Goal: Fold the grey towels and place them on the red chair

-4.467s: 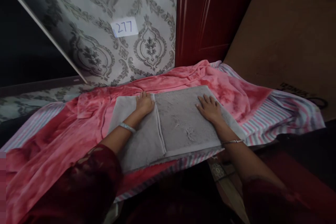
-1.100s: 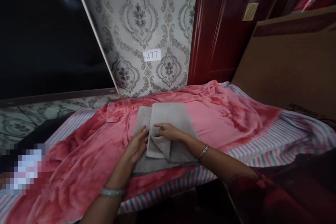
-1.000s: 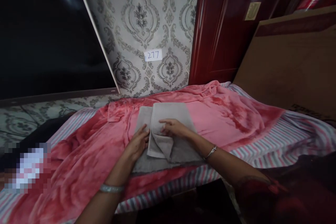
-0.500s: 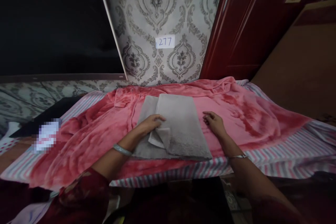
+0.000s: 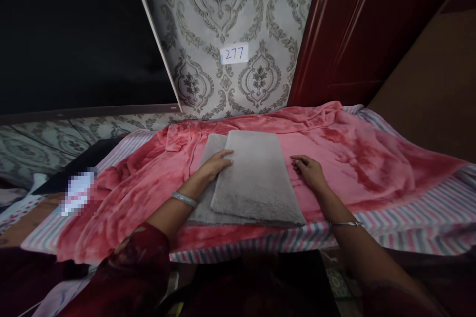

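A grey cloth [image 5: 256,178], soft like a towel, lies folded on the pink blanket [image 5: 345,173]. Its upper layer sits a little to the right of the layer beneath, which shows along the left. My left hand [image 5: 215,164] rests at the left edge of that upper layer, thumb and fingers apart and fingertips on the cloth. To the right of the cloth, my right hand [image 5: 309,171] hovers over or touches the blanket; which one I cannot tell. Its fingers are loosely bent with nothing in them.
Striped fabric [image 5: 401,225] shows under the blanket along the front edge. A dark screen [image 5: 82,34] stands at the back left, beside patterned wallpaper bearing a paper label [image 5: 234,53]. On the right are a red door [image 5: 342,34] and a brown panel [image 5: 431,74].
The turned-up front left corner of the cloth's upper layer now lies flat. My left hand has shifted slightly up and left along its edge. The view has tilted a little.
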A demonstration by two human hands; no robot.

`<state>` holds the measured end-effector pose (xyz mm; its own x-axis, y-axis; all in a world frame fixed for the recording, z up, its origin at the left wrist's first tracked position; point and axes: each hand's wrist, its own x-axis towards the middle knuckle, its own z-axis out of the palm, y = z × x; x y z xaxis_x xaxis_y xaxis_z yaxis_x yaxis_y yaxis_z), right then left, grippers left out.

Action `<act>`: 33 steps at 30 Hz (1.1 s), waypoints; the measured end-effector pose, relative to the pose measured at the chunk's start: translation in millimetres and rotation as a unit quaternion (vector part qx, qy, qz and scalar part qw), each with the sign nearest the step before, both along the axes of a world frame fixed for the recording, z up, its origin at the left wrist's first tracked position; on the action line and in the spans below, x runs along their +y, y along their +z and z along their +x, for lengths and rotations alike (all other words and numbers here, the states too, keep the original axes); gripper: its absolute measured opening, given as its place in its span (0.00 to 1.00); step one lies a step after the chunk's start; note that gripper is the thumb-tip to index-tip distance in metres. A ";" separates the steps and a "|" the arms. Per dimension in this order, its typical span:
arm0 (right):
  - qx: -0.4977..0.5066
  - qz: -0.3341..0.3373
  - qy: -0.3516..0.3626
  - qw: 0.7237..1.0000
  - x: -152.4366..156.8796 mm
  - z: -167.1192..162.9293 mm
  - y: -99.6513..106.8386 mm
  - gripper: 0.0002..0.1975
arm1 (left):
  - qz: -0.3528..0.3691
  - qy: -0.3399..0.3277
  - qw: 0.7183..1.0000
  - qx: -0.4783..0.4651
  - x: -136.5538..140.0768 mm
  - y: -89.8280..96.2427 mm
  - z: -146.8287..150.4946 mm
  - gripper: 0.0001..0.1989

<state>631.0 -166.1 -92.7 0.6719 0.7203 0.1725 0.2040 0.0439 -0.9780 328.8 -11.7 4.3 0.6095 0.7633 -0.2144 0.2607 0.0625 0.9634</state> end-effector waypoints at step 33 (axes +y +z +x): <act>-0.003 0.000 0.009 1.000 -1.6 -1.6 0.6 0.23 | 0.179 0.086 0.976 0.089 0.6 -14.2 -44.1 0.33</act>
